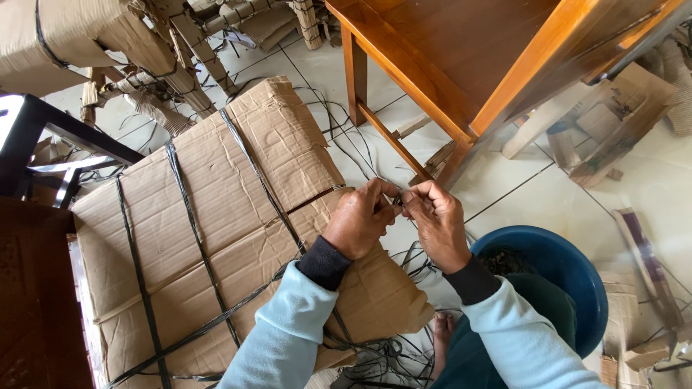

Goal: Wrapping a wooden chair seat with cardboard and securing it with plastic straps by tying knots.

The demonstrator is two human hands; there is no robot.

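Here, hands: both meet just past the right edge of the flat brown cardboard-wrapped parcel [231,238], above the white tiled floor [519,194].
Left hand [360,220]: fingers curled and pinched on a thin black plastic strap [398,202], right at its fingertips.
Right hand [436,220]: fingers likewise pinched on the same strap, fingertips touching those of the left hand; the strap's pinched part sits between the two hands.
Strap: mostly hidden in the grip; more loose black strands trail on the floor below and beyond the hands.
Parcel: lies on the floor, bound by several black bands crossing its top; the left wrist rests over its right edge.
Sleeves: pale blue with dark cuffs.
Blue round plastic basin [577,281]: on the floor just right of the right forearm.
Orange-brown wooden chair [447,65]: stands beyond the hands, its leg near the fingertips.
Cardboard scraps [613,130]: scattered at the right.
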